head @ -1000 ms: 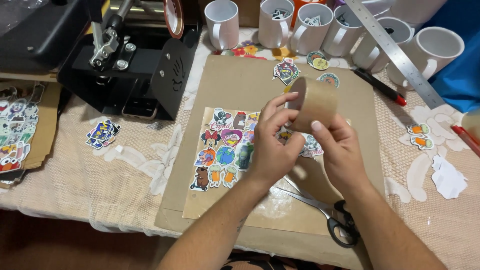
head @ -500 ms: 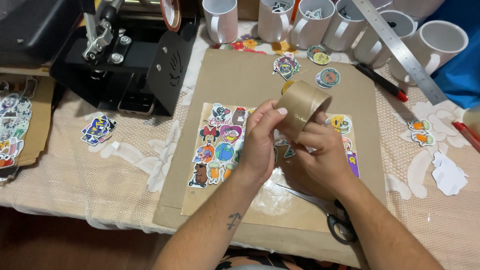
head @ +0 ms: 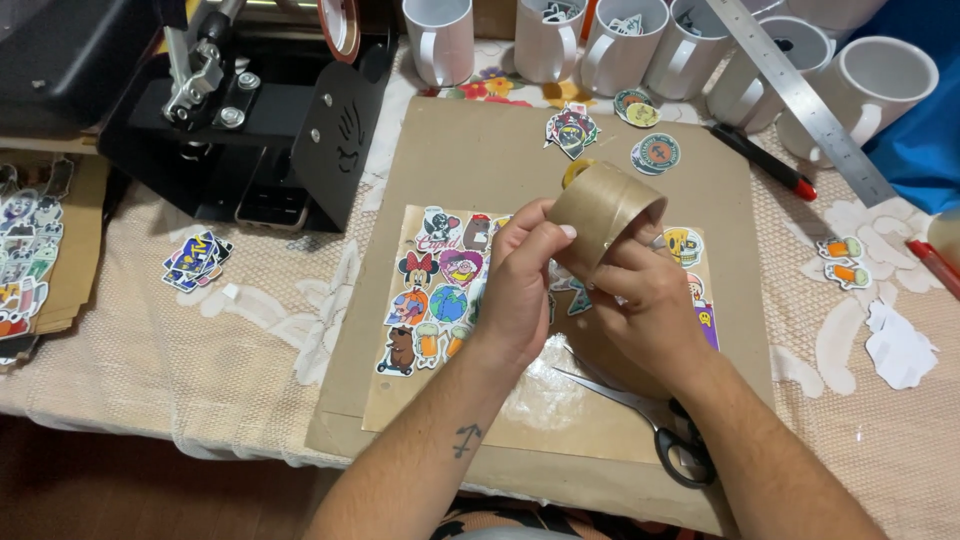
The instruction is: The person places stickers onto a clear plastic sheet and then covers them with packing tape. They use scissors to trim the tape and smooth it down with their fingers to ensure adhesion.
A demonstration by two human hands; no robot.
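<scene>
Both of my hands hold a brown tape roll above a brown sheet covered with colourful stickers. My left hand pinches the roll's near side with thumb and fingers. My right hand grips it from below and the right, with fingers reaching into its core. The sticker sheet lies on a larger brown cardboard mat. Black-handled scissors rest on the mat just under my right forearm.
A black heat press stands at the back left. Several white mugs line the far edge, with a metal ruler and a red-tipped pen at right. Loose stickers lie on the lace tablecloth.
My hands turned and tilted the tape roll, so its open core now faces up and to the right. The view shifted slightly.
</scene>
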